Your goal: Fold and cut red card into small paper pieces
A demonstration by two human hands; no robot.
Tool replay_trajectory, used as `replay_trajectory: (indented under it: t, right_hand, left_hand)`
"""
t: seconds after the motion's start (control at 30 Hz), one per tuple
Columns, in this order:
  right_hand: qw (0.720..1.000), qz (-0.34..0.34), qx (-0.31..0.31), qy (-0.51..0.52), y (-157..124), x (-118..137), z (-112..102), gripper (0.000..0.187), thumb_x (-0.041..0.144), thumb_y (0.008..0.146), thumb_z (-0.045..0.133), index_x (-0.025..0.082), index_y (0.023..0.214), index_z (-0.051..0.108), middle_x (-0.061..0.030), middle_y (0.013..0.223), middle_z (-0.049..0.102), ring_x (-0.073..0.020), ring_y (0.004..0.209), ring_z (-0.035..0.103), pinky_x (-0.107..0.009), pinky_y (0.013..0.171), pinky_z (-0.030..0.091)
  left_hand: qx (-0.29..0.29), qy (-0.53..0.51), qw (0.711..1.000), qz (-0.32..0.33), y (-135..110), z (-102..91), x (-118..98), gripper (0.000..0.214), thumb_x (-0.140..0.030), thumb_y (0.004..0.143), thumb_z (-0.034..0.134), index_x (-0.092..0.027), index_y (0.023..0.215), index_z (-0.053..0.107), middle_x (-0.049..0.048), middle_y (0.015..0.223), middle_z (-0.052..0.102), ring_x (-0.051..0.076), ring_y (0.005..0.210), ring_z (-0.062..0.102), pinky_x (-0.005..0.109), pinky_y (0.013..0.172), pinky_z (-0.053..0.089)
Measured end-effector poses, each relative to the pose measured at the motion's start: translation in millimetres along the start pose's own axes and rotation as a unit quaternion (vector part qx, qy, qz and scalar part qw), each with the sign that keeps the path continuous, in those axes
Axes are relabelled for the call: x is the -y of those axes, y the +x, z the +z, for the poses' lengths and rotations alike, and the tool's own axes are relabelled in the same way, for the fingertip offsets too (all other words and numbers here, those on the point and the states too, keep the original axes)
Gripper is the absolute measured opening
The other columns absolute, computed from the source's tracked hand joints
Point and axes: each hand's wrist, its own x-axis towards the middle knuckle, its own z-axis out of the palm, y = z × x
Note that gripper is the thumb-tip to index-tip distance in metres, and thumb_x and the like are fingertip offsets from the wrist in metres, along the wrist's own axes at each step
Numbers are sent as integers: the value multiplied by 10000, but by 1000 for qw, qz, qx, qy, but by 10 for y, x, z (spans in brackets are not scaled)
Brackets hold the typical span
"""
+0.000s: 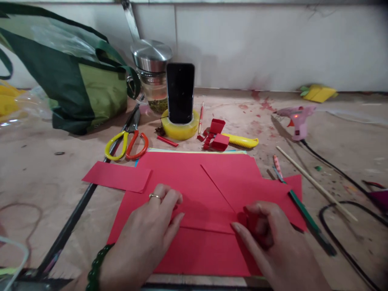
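Several sheets of red paper (178, 178) lie stacked in front of me, with a diagonal edge and a horizontal edge showing on top. My left hand (151, 220) rests over the left part of the stack, its fingers bent and the thumb apart, with nothing seen in it. Over the right part, my right hand (273, 238) has its fingers curled and a gap between thumb and forefinger; red paper shows behind them. A red paper strip (118, 176) overlaps the stack's left edge. Beyond the stack are red paper scraps (220, 140) and a yellow-handled cutter (242, 141).
Scissors (127, 145) lie at the back left, near a green bag (91, 89). A phone (181, 93) stands in a tape roll (182, 130) before a glass jar (153, 81). To the right are a pink glue gun (298, 119), its cable, a wooden stick (317, 184) and a green pen (309, 218).
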Motion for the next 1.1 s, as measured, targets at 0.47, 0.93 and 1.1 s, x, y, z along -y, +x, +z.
replay_trajectory:
  t: [0.47, 0.93, 1.1]
  right_hand:
    - [953, -292, 20, -77, 73, 186, -94, 254, 200, 918, 436, 208, 1042, 657, -69, 923, 686, -219, 829, 570, -380, 760, 410]
    - [903, -397, 52, -157, -38, 121, -271, 338, -17, 816, 383, 103, 924, 680, -110, 889, 702, -227, 820, 593, -358, 730, 472]
    - [923, -356, 19, -143, -118, -15, -322, 367, -6, 831, 343, 109, 938, 674, -102, 867, 706, -223, 787, 616, -328, 629, 497]
  left_hand:
    - [-11, 149, 941, 304, -92, 19, -61, 465, -86, 883, 438, -255, 1317, 442, 67, 1013, 574, 224, 860, 521, 371, 761, 455]
    - [-29, 158, 960, 231, -348, -95, 64, 448, -18, 801, 425, -188, 1184, 581, 109, 1061, 646, 251, 892, 578, 397, 768, 463]
    - [-65, 120, 970, 204, -501, -80, 248, 498, 3, 746, 405, -160, 1170, 610, 109, 1145, 640, 258, 963, 571, 406, 819, 476]
